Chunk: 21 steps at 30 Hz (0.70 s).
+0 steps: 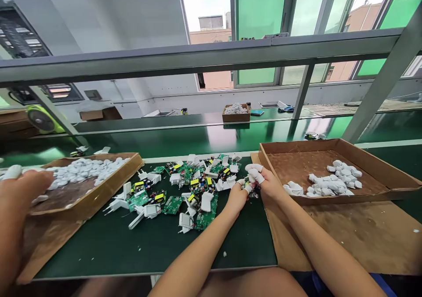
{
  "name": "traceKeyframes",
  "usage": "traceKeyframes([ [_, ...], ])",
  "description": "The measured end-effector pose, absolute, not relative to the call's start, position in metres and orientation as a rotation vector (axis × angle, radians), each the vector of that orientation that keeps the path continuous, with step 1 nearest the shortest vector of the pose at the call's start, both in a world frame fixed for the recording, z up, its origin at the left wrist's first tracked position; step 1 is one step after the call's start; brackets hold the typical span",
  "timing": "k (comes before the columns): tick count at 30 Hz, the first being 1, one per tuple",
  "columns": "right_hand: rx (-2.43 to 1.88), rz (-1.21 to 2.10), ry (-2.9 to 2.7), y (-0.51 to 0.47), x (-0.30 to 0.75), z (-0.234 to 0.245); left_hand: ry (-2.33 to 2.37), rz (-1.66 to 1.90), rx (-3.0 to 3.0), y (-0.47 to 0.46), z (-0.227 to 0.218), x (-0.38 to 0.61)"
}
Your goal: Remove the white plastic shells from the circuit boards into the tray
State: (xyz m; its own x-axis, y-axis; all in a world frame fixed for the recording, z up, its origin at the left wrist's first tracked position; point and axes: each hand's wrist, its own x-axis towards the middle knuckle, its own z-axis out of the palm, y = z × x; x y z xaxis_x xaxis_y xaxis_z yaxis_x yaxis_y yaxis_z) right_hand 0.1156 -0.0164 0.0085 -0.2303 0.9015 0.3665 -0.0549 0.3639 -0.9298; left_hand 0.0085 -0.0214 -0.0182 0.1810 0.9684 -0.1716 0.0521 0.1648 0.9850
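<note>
My left hand [240,192] and my right hand [266,179], white covers on their fingertips, meet at the right end of a pile of circuit boards [172,204]. Between their closed fingers is a small circuit board [253,193], dark and green, mostly hidden by the fingers. The pile holds green boards with yellow-topped components and white plastic plug housings [186,222], loosely heaped on the dark green work surface. Just right of my right hand stands a shallow cardboard tray [286,156] with small white rounded pieces [332,185] in it.
At the left, another person's hand [29,187] with covered fingertips is over a second cardboard tray [108,187] of white pieces. A metal rail [204,59] crosses above the bench. Farther back sit a small box [236,117] of white pieces and a green fan [42,117].
</note>
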Motion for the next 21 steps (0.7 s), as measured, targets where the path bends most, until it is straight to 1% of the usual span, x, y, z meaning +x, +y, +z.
traceKeyframes([
  [4,-0.753,1.127,-1.473,-0.018,0.116,0.012,1.211,0.994,1.167,-0.021,-0.011,0.005],
  [7,-0.716,1.181,-1.289,-0.02,0.114,0.014,1.21,1.025,1.134,-0.02,-0.008,0.003],
  [11,-0.571,1.375,-1.062,-0.021,0.112,0.018,1.229,1.033,1.083,-0.019,-0.009,0.002],
  [14,-0.557,1.49,-0.981,-0.021,0.114,0.021,1.239,1.033,1.063,-0.017,-0.012,0.002],
  [21,-0.571,1.506,-1.011,-0.023,0.116,0.017,1.21,1.009,1.114,-0.019,-0.012,0.002],
])
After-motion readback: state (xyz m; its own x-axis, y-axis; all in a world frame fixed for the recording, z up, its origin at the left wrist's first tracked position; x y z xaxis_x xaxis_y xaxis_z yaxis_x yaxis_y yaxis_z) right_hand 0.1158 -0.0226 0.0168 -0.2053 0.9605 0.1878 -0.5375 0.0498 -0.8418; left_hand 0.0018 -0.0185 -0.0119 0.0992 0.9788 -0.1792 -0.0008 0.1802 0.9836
